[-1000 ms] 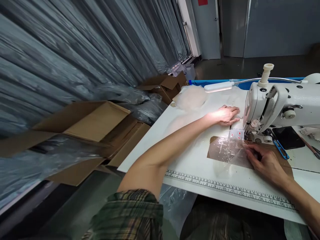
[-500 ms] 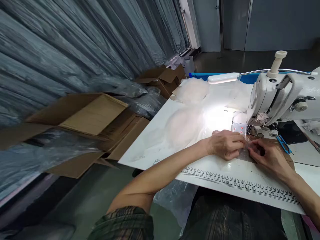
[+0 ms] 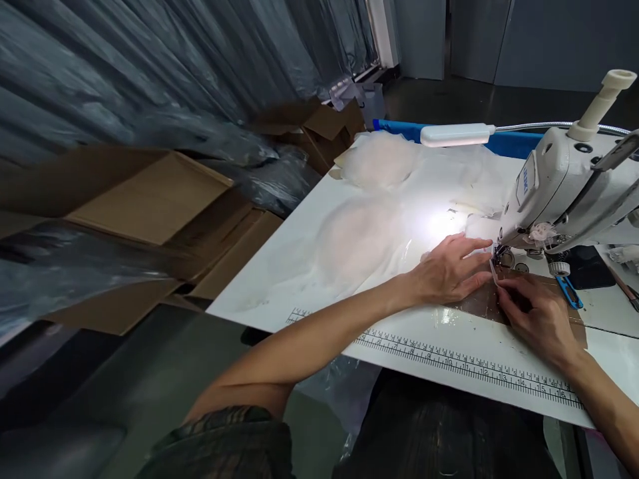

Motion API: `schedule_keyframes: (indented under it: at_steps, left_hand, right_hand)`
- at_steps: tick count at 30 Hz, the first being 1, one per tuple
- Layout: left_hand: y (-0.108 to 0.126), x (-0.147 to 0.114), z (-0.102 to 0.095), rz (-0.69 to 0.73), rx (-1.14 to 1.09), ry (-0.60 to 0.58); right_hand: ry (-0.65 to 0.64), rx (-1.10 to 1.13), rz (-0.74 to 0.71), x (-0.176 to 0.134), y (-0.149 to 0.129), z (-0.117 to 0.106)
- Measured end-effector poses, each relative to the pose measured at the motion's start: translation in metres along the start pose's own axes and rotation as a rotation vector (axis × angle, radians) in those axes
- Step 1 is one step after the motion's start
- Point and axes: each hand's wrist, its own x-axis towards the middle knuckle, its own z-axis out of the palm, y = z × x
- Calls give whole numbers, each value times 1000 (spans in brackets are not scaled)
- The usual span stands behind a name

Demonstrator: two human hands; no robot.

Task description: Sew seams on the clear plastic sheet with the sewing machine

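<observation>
Running just in front of the presser foot (image 3: 500, 255), a pale strip (image 3: 494, 271) stands between the two hands at the sewing machine (image 3: 542, 179). The left hand (image 3: 452, 267) lies palm down, fingers spread toward the foot. The right hand (image 3: 535, 313) is curled, thumb and forefinger close together at the strip's near end — whether they pinch it cannot be told. Below the hands, a brown panel (image 3: 482, 306) shows on the white table (image 3: 277, 283). To the right of the foot lie blue snips (image 3: 570, 293) and a dark phone (image 3: 590, 268); a ruler scale (image 3: 449, 360) follows the near edge. Sheer pale pieces (image 3: 357, 239) rest left of the bright lamplit patch — the lamp (image 3: 456, 135) sits beyond. Farther left are open cartons (image 3: 150, 196) and a gray curtain (image 3: 174, 66).
</observation>
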Motion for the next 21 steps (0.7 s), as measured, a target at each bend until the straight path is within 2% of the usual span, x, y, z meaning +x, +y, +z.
schedule_keyframes:
  at_steps: [2,4,9,12,15,18,21]
  left_hand:
    - [-1,3,-4,31,15,63]
    - [-2,5,-10,116,44,64]
    - [-2,4,-9,318,-7,-41]
    - [-3,2,2,271,-50,-113]
    - [-5,1,11,160,-62,-155]
    - [-5,0,15,113,-83,-153]
    - [-3,-1,13,132,-112,-109]
  right_hand:
    - [0,36,1,0,-2,1]
    - [10,56,-4,1,-4,3]
    - [-52,4,-91,4,-10,9]
    - [-119,110,-99,6,-7,6]
    - [-93,265,98,12,5,-2]
    - [-63,284,349,20,20,-10]
    - [-137,317,377,26,28,-17]
